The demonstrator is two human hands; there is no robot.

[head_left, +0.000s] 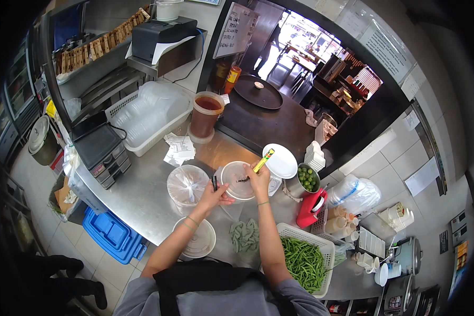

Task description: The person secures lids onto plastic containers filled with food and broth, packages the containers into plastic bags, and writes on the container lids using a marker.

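Note:
My right hand (pixel 259 181) is closed round a yellow marker (pixel 263 161) that slants over a round tub with a pale lid (pixel 231 187). Dark marks show on the lid, close to the fingers. At the lid's left edge, my left hand (pixel 214 198) pinches a short black piece (pixel 214 183) that looks like a marker cap, its other fingers reaching the tub's side. Left of the hands stands a tub covered by a clear plastic bag (pixel 187 185). Nearer my body, another lidded tub (pixel 199 239) sits partly behind my left forearm.
A green cloth (pixel 244 235) and a basket of green beans (pixel 306 263) lie close to my right arm. Beyond the hands are a tub of red-brown liquid (pixel 204 117), paper slips (pixel 179 149), a white plate (pixel 279 160), a pot of limes (pixel 306 179) and a red container (pixel 310 208).

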